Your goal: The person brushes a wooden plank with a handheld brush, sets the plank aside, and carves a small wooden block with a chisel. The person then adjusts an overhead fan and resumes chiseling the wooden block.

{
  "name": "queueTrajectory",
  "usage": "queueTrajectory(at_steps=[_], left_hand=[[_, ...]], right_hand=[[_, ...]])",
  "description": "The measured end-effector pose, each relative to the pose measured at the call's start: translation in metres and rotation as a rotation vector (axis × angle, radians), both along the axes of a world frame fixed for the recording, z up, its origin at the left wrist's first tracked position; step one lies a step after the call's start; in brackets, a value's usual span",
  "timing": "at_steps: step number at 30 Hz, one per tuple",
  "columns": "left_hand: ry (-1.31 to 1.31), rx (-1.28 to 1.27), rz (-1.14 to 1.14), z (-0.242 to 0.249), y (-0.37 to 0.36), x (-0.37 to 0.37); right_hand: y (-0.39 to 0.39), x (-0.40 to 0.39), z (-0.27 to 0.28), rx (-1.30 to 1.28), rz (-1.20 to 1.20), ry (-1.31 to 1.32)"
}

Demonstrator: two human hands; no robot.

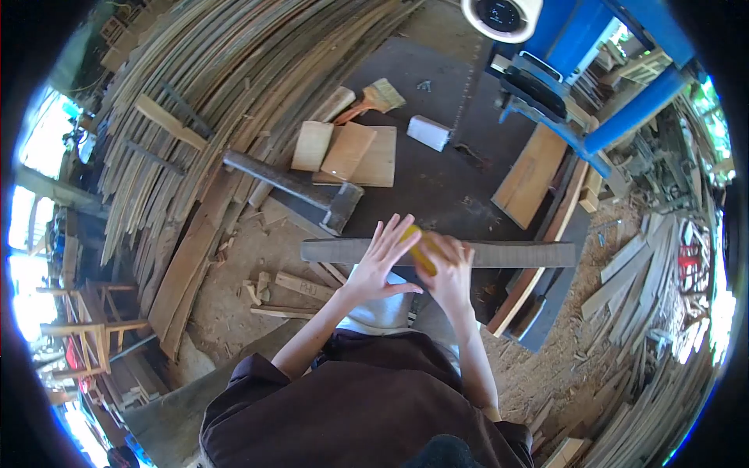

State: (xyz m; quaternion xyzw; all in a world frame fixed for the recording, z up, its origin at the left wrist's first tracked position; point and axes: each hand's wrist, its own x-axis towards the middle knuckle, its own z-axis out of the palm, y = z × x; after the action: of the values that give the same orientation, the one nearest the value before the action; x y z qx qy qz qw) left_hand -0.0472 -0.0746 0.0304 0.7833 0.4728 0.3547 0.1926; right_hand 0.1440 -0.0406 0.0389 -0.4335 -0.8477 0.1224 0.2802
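Observation:
A long grey-brown strip of wood (523,255) lies crosswise in front of me, over the near edge of the dark machine table. My left hand (380,265) overlaps the strip's left half, its fingers spread and thumb stretched out. Beside it, the fingers of my right hand (449,273) are curled around a small yellow object (422,248) above the strip. Its kind is hard to make out, as the fingers cover much of it. A hammer (341,206) rests on the table's left side, not far from my left hand.
On the dark table (445,199) are thin wood pieces (374,152), a paintbrush (382,95), a white block (427,132) and a flat board (532,173). A toothed saw blade (470,82) rises behind them, beside a blue machine frame (573,39). Stacked planks (234,70) fill the left.

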Motion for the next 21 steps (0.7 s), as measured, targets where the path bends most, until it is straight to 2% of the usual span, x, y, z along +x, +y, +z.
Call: queueTrajectory(at_steps=[2, 4, 6, 8, 10, 14, 17, 21], left_hand=[[0.164, 0.034, 0.005, 0.014, -0.004, -0.007], [0.132, -0.009, 0.027, 0.013, -0.010, -0.018], [0.088, -0.054, 0.044, 0.001, -0.015, -0.025], [0.225, 0.037, 0.067, -0.019, -0.016, -0.024], [0.195, 0.015, 0.079, -0.016, -0.013, -0.008], [0.055, 0.033, 0.145, -0.004, 0.005, 0.043], [0.069, 0.014, 0.071, -0.010, 0.021, 0.069], [0.123, 0.010, 0.056, -0.008, 0.014, 0.058]], right_hand=[[0.002, -0.015, -0.026, -0.078, 0.258, 0.013], [0.001, -0.024, -0.019, -0.039, 0.268, 0.038], [0.001, -0.019, -0.004, -0.118, 0.102, 0.218], [0.007, 0.004, 0.007, -0.103, 0.051, 0.175], [0.013, 0.034, 0.009, -0.083, 0.041, 0.084], [0.018, 0.076, 0.006, -0.106, -0.095, 0.075], [0.017, 0.091, -0.004, -0.127, -0.158, 0.087], [0.017, 0.095, -0.008, -0.138, -0.177, 0.099]])
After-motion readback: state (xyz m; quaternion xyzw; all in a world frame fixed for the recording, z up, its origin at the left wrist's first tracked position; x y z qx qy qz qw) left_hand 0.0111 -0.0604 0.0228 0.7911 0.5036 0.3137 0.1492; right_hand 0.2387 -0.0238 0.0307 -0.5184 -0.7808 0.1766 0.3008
